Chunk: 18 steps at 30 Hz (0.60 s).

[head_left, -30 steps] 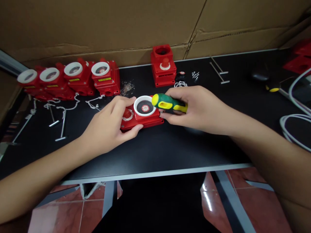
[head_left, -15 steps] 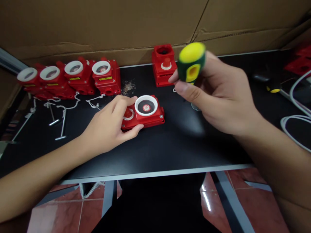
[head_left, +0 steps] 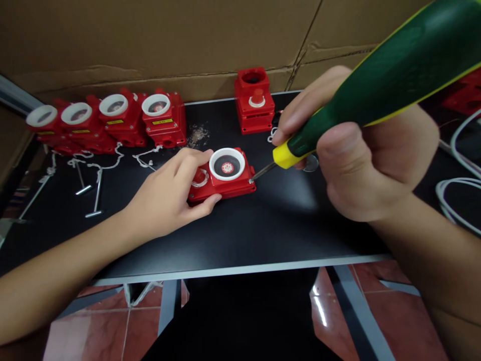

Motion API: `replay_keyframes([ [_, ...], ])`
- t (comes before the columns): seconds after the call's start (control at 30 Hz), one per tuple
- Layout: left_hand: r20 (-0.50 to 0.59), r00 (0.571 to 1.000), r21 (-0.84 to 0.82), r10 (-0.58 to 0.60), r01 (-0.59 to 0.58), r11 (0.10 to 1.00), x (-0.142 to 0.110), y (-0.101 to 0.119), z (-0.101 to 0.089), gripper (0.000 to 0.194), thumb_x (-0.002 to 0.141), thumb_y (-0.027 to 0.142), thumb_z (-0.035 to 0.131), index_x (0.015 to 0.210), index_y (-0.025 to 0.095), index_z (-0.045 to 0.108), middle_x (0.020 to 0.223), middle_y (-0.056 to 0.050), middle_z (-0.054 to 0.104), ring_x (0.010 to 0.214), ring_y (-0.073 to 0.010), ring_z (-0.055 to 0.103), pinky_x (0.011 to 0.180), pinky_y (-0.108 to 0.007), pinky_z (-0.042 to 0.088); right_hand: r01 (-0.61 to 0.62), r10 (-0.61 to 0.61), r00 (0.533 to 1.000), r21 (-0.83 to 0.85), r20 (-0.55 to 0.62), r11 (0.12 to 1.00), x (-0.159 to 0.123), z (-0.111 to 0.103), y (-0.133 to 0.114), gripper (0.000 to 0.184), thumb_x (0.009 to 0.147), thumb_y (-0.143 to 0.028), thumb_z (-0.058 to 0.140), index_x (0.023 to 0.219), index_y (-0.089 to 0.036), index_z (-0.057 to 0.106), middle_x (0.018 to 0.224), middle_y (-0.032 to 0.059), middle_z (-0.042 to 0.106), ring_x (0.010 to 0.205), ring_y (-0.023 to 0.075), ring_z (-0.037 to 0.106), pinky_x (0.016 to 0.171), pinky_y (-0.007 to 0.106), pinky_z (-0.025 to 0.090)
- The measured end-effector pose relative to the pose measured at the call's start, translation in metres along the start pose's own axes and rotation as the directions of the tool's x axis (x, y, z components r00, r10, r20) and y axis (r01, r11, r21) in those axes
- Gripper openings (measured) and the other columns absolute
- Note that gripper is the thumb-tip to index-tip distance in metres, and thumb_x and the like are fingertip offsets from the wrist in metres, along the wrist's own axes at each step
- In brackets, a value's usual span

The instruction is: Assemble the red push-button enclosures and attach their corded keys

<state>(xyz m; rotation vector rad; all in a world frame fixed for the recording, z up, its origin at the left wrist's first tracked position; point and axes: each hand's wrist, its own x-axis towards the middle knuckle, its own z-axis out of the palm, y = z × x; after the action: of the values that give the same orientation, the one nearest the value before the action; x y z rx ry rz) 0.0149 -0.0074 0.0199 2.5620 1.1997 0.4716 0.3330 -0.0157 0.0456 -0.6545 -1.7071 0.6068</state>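
Observation:
My left hand (head_left: pixel 175 193) grips the left end of a red cover (head_left: pixel 229 189) lying on the black table. The cover carries a white-rimmed round window (head_left: pixel 227 164) and a red knob (head_left: pixel 199 177), partly behind my fingers. In my right hand (head_left: pixel 361 165) is a green and yellow screwdriver (head_left: pixel 376 75), held tilted with its handle up to the right. Its tip meets the screw (head_left: pixel 251 180) at the cover's right corner.
Several finished-looking red boxes (head_left: pixel 165 123) with white rings stand at the back left, with cords and small metal T-bars (head_left: pixel 96 198). Another red box (head_left: pixel 256 103) stands at the back middle, beside crumbs (head_left: pixel 198 134). White cable (head_left: pixel 456 200) coils at the right. Cardboard (head_left: pixel 210 40) lines the back.
My right hand has swung the screwdriver from pointing away to aiming down left, bringing its tip onto the cover's corner screw. My left hand keeps its hold.

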Motion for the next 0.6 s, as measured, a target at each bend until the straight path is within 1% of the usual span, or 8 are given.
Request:
replay_keyframes([
  [0.1,-0.035,0.997,0.034,0.076,-0.074,0.997,-0.003,-0.005,0.003,0.057,0.118,0.05,0.068,0.167,0.022,0.059,0.168,-0.019,0.077,0.154,-0.042,0.081,0.122,-0.058,0.077,-0.039,0.04,0.996,-0.013,0.077,0.999,0.0,-0.003,-0.002,0.024,0.123,-0.052,0.082,0.116,-0.031,0.089,0.12,0.0055,0.089,0.102,0.0252,0.083,0.09,0.042,0.072],
  [0.17,-0.056,0.989,0.055,0.138,-0.135,0.989,-0.004,-0.009,0.004,0.057,0.12,0.049,0.069,0.169,0.022,0.056,0.167,-0.02,0.077,0.152,-0.0423,0.082,0.119,-0.057,0.077,-0.015,0.017,0.996,-0.023,0.087,1.0,0.0,-0.004,0.0,0.027,0.125,-0.054,0.079,0.117,-0.03,0.088,0.121,0.0042,0.088,0.104,0.0249,0.084,0.091,0.041,0.072],
  [0.23,-0.064,0.983,0.072,0.17,-0.165,0.984,-0.005,-0.01,0.005,0.058,0.121,0.047,0.068,0.169,0.019,0.054,0.167,-0.022,0.076,0.151,-0.0426,0.082,0.119,-0.058,0.077,0.035,-0.033,0.996,-0.025,0.086,0.999,0.0,-0.004,0.004,0.031,0.127,-0.056,0.077,0.117,-0.028,0.086,0.119,0.003,0.087,0.102,0.0232,0.084,0.089,0.039,0.071],
  [0.3,-0.043,0.988,0.066,0.148,-0.145,0.987,-0.005,-0.01,0.004,0.057,0.121,0.043,0.067,0.17,0.017,0.053,0.169,-0.022,0.075,0.154,-0.0425,0.08,0.121,-0.06,0.076,0.066,-0.064,0.994,-0.026,0.09,0.997,-0.001,-0.003,0.008,0.031,0.128,-0.054,0.077,0.117,-0.026,0.084,0.118,0.0028,0.086,0.101,0.0215,0.082,0.087,0.037,0.069],
  [0.4,-0.008,0.994,0.034,0.105,-0.105,0.994,-0.005,-0.008,0.003,0.058,0.12,0.043,0.067,0.172,0.021,0.054,0.171,-0.02,0.074,0.156,-0.0418,0.078,0.123,-0.061,0.075,0.078,-0.074,0.991,-0.026,0.113,0.997,-0.001,-0.004,0.009,0.029,0.129,-0.051,0.075,0.117,-0.026,0.083,0.119,0.0031,0.086,0.102,0.0216,0.082,0.087,0.037,0.068],
  [0.5,-0.016,0.993,0.041,0.118,-0.117,0.992,-0.005,-0.008,0.002,0.058,0.121,0.046,0.067,0.172,0.022,0.054,0.169,-0.019,0.075,0.154,-0.041,0.079,0.12,-0.06,0.076,0.07,-0.059,0.986,-0.065,0.154,0.995,-0.002,-0.006,0.005,0.03,0.131,-0.053,0.071,0.119,-0.028,0.082,0.121,0.0011,0.088,0.107,0.0229,0.085,0.093,0.041,0.071],
  [0.6,-0.033,0.989,0.057,0.142,-0.14,0.989,-0.005,-0.009,0.002,0.057,0.122,0.046,0.067,0.17,0.018,0.055,0.168,-0.022,0.076,0.152,-0.0415,0.081,0.118,-0.058,0.077,0.066,-0.047,0.982,-0.099,0.183,0.993,-0.001,-0.008,0.002,0.03,0.132,-0.054,0.069,0.123,-0.028,0.082,0.123,0.0002,0.088,0.109,0.0227,0.085,0.096,0.041,0.073],
])
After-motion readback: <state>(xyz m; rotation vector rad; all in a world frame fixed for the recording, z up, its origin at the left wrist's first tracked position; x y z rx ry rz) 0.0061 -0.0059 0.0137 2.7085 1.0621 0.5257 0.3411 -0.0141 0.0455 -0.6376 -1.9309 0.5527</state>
